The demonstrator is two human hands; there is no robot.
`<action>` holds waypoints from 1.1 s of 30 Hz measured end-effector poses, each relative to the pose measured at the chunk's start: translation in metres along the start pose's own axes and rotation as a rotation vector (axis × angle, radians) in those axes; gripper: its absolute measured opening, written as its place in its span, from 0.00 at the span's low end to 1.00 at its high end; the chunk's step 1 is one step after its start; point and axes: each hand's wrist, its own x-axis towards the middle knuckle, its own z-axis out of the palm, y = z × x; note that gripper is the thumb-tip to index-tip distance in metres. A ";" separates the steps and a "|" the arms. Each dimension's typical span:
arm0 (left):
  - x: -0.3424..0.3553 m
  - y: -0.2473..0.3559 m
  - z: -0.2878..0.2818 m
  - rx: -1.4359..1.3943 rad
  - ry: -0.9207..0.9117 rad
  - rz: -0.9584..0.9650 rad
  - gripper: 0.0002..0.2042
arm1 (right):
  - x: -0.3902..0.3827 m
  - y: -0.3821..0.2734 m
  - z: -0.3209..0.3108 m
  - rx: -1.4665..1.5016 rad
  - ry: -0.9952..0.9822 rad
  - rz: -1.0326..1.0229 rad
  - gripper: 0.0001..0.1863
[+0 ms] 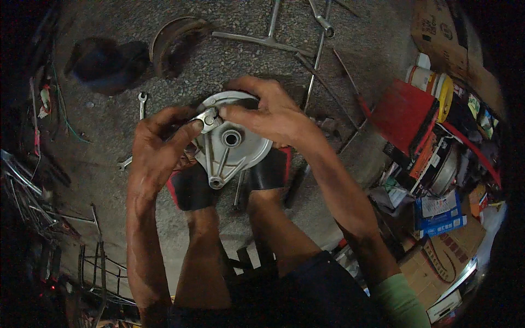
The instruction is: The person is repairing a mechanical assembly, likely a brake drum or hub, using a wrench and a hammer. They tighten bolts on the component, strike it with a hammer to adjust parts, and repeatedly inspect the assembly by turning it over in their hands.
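1. In the middle of the frame, the person holds a round silver brake plate (232,143) over the grey concrete floor (109,180), just above the two feet in black-and-red sandals (191,188).
2. The left hand (158,147) grips the plate's left edge — its thumb presses against a small metal lever (208,119) at the plate's upper left.
3. The right hand (268,112) curls over the plate's top rim, its fingertips (227,112) pinching the same lever from the right.
4. Both hands are closed on the part; neither is free.
5. A curved brake shoe (175,41) lies at the upper left of the frame, with a spanner (141,104) just below it.
6. Long metal rods and a cross wrench (270,35) lie at the top centre.
7. A red box (402,115), a tin (432,82) and cardboard cartons (443,213) crowd the right side — tangled wires fill the left edge.
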 end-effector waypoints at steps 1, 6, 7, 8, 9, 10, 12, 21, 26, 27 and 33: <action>0.000 -0.002 -0.001 0.002 0.006 0.031 0.12 | 0.000 0.001 0.002 -0.010 0.018 -0.028 0.28; 0.001 -0.001 -0.001 -0.040 -0.014 -0.023 0.12 | -0.004 -0.003 0.007 -0.074 0.066 -0.024 0.28; 0.001 -0.003 -0.002 -0.052 -0.020 -0.011 0.12 | -0.004 -0.004 0.008 -0.070 0.061 -0.007 0.28; 0.000 -0.002 -0.003 -0.061 -0.018 -0.040 0.12 | -0.004 -0.007 0.009 -0.103 0.052 0.010 0.29; -0.002 0.001 -0.004 -0.069 -0.015 -0.069 0.12 | -0.005 -0.011 0.009 -0.136 0.043 0.026 0.30; -0.004 0.002 -0.006 -0.076 -0.012 -0.098 0.13 | -0.005 -0.014 0.009 -0.168 0.033 0.042 0.31; -0.003 -0.011 -0.017 -0.115 0.059 -0.139 0.16 | -0.006 -0.017 0.010 -0.167 0.040 0.077 0.30; -0.011 -0.039 -0.063 -0.425 0.291 -0.206 0.24 | -0.006 -0.010 0.008 -0.185 0.048 0.041 0.25; -0.019 -0.009 -0.029 -0.175 0.106 -0.061 0.19 | -0.005 -0.012 0.008 -0.173 0.028 0.050 0.24; -0.018 -0.004 -0.021 -0.158 0.069 -0.065 0.19 | -0.004 -0.014 0.008 -0.157 0.018 0.062 0.24; -0.009 -0.017 -0.008 -0.177 -0.021 0.011 0.14 | -0.004 -0.009 0.008 -0.136 0.006 0.059 0.24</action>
